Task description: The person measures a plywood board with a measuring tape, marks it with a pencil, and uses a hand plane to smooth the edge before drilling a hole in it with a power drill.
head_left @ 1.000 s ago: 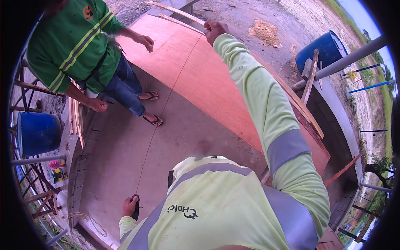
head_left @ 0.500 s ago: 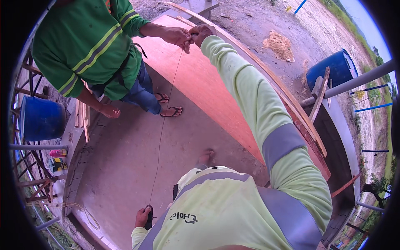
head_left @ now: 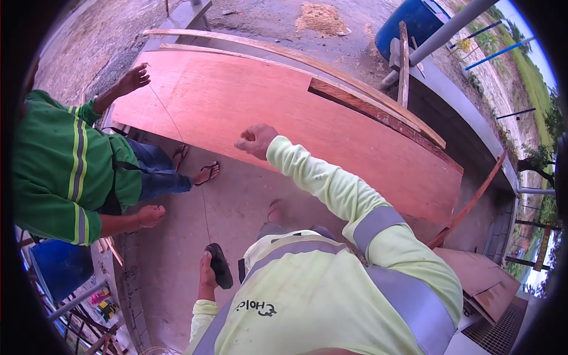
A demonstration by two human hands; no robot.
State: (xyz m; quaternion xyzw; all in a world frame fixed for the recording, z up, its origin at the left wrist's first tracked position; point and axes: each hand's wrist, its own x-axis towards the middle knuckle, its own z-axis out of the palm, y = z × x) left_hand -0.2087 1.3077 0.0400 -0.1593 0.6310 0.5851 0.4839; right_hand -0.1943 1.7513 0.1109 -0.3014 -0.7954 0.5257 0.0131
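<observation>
In my left hand is a black, rounded chalk line reel, with the fingers closed on its side. A thin dark string runs up from it, past a co-worker's sandalled feet, to that person's raised hand. My right hand hovers over the reddish plywood sheet with its fingers curled in. Nothing shows between them. The co-worker, in a green shirt with reflective stripes, stands at my left; the other hand hangs low.
Long timber strips lie along the plywood's far edge. A blue drum stands beyond a low wall at the far right, another blue drum at the left. A narrow board leans at the right, near brown sheets.
My right hand has come away from the co-worker's hand and drawn back over the plywood. The co-worker's hand now holds the string end farther left. My view has turned right.
</observation>
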